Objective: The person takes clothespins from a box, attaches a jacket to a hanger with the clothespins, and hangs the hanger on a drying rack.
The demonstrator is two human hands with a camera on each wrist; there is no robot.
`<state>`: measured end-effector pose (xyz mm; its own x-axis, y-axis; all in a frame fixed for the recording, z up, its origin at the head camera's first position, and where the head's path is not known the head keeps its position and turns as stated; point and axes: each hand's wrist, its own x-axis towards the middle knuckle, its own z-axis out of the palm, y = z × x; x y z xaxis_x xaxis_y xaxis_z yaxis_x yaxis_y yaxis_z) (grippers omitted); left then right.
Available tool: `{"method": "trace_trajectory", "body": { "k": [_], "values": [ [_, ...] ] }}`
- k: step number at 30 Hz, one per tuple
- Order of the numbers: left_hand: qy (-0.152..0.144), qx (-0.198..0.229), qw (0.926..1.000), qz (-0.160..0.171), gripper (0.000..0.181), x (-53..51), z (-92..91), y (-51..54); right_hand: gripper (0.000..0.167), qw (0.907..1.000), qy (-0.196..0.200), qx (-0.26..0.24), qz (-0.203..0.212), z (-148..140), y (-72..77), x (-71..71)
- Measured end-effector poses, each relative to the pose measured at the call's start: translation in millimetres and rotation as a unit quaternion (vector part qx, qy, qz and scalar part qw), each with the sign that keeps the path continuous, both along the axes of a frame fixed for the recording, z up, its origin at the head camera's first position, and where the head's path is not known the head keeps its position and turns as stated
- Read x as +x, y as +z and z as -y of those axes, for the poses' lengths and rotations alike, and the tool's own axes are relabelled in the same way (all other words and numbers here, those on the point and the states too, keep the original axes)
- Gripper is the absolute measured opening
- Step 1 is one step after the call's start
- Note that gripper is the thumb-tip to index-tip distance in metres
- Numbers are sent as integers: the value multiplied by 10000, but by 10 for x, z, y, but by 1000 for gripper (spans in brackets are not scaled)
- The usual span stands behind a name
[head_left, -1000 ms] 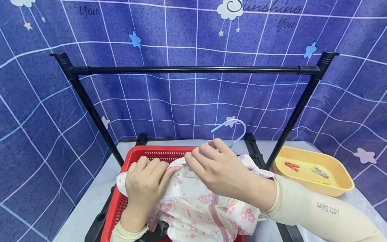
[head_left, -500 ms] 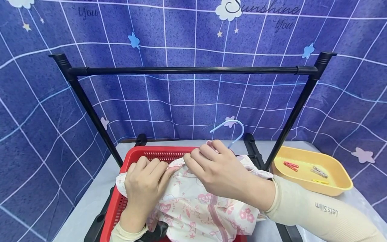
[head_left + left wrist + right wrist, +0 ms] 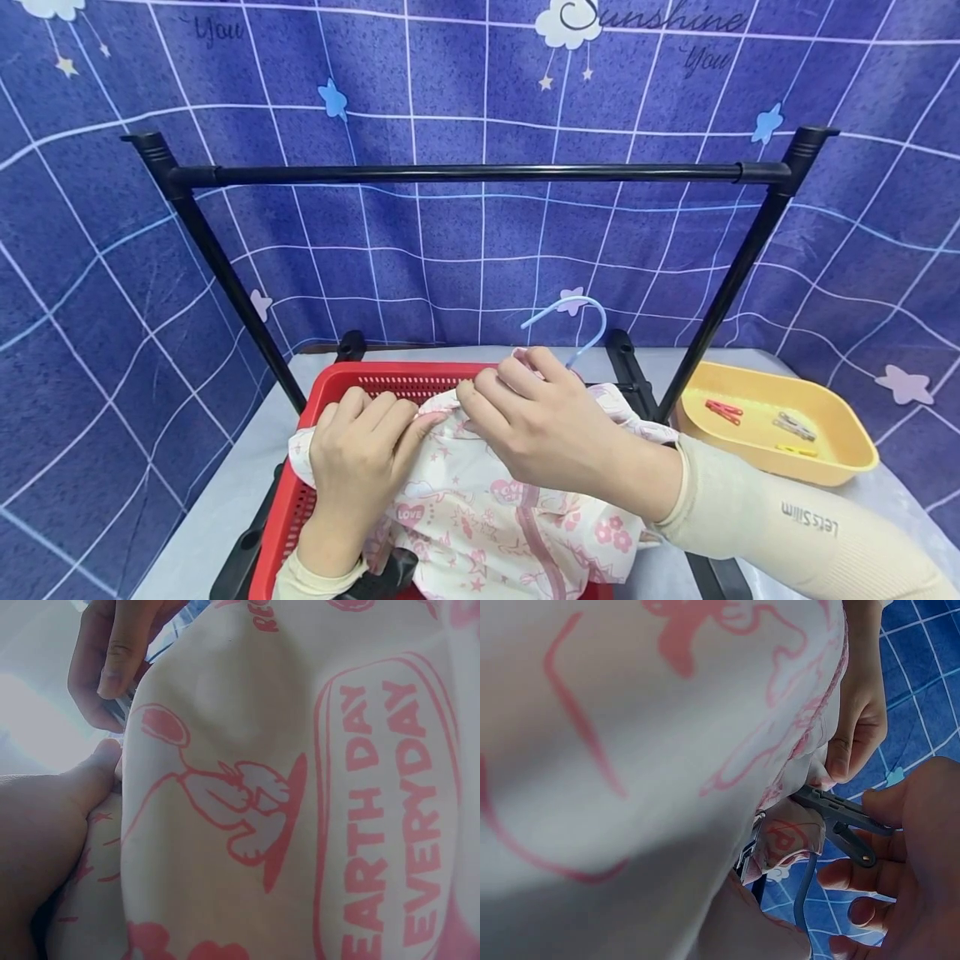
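A white garment with pink prints (image 3: pixel 480 517) lies bunched over the red basket (image 3: pixel 285 517). Its upper edge is gripped by my left hand (image 3: pixel 360 458), thumb pointing right. To the right, my right hand (image 3: pixel 555 425) is at the neckline, below a light-blue hanger hook (image 3: pixel 603 312). The right wrist view shows my right hand (image 3: pixel 922 855) pinching a grey clothespin (image 3: pixel 840 814) between thumb and fingers, its tip against the cloth (image 3: pixel 791 832). The hanger's blue stem (image 3: pixel 802 892) passes just below. Most of the hanger is hidden.
A black rack's crossbar (image 3: pixel 480 173) spans above and behind the hands. At the right, a yellow tray (image 3: pixel 750 450) holds red, grey and yellow clothespins. Black rack feet flank the basket on the grey surface (image 3: pixel 217 500). Behind stands a blue grid-patterned curtain (image 3: pixel 450 83).
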<state>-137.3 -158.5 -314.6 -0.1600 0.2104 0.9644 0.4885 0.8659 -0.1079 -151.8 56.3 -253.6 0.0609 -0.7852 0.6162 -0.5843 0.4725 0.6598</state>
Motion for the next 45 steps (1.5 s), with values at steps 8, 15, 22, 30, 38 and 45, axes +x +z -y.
{"method": "trace_trajectory", "body": {
  "k": [8, 15, 22, 30, 38, 45],
  "values": [
    [6, 6, 10000, -9, 50, -4, 5, 5, 28, 10000, 6, -19, 38, 3, -6, 3],
    [-7, 19, 10000, 19, 51, -5, 3, 1, 33, 10000, 1, -16, 88, -3, -10, 15],
    [-24, 21, 10000, 7, 50, -5, 1, -5, 32, 9999, 43, -40, 121, -12, -7, 21],
    [-18, 37, 10000, 21, 50, -4, 8, -6, 33, 10000, 25, -54, 15, -25, 0, 22],
    [-14, 58, 10000, 25, 50, 4, 5, -1, 29, 9999, 63, -126, 3, -50, 1, 4],
    [-20, 48, 10000, -40, 51, 1, -1, 12, 28, 9997, 132, -147, 147, -69, 8, 18]
  ]
}}
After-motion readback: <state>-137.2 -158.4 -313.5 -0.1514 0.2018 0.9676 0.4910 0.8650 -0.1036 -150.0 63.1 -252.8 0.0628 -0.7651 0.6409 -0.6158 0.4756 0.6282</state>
